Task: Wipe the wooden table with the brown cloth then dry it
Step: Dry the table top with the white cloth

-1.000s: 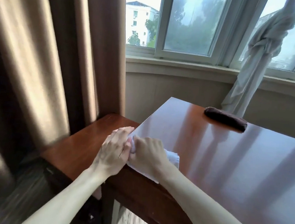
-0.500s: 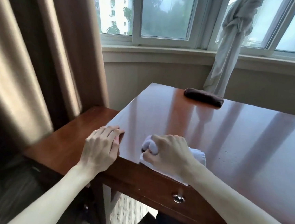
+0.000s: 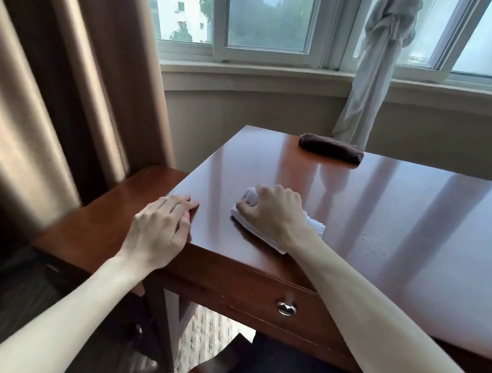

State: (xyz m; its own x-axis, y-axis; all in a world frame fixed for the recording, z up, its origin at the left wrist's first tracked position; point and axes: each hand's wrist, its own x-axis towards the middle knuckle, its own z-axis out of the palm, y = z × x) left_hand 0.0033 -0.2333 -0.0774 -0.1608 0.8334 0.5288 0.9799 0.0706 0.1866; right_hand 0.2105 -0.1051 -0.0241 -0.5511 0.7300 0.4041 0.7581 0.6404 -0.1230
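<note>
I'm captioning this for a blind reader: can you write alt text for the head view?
A right hand presses a white cloth on a glossy wooden table; the left hand rests flat on its corner. A rolled brown cloth lies at the far edge.

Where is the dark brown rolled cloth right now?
The dark brown rolled cloth lies untouched at the far edge of the glossy wooden table, just in front of the knotted white curtain, well beyond both hands.
</note>
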